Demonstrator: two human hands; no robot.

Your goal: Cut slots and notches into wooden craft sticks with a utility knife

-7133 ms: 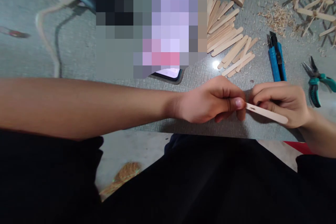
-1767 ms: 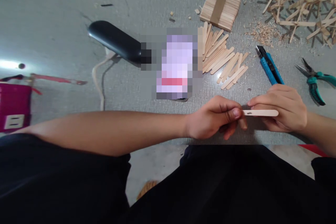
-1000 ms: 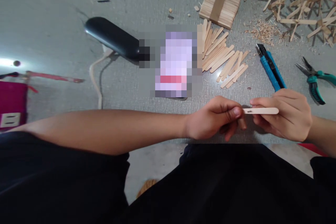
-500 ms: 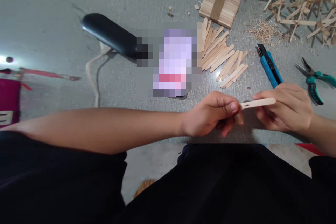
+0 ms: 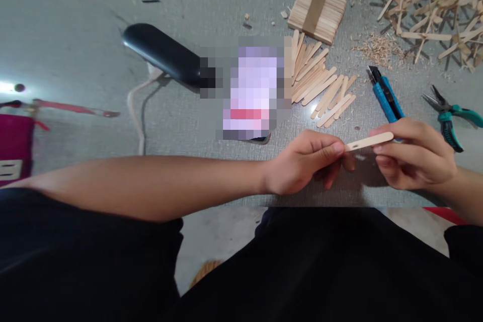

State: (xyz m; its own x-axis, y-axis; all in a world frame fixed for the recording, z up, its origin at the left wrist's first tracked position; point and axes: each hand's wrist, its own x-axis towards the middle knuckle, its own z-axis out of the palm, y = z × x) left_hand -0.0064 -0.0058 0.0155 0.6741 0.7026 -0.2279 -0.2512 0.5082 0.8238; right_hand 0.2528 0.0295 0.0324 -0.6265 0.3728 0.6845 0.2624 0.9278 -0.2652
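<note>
Head: wooden stick (image 5: 370,141) points right, its length near-crosswise.

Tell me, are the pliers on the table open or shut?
Open. The pliers have their two tips apart and their handles spread.

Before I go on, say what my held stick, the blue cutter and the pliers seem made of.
Stick: apparently bare wood, pale and matte.
Cutter: probably plastic, from its smooth blue body; dark blade likely metal.
Pliers: tips probably metal, by their grey sheen; teal and black handles, perhaps plastic or rubber.
</note>
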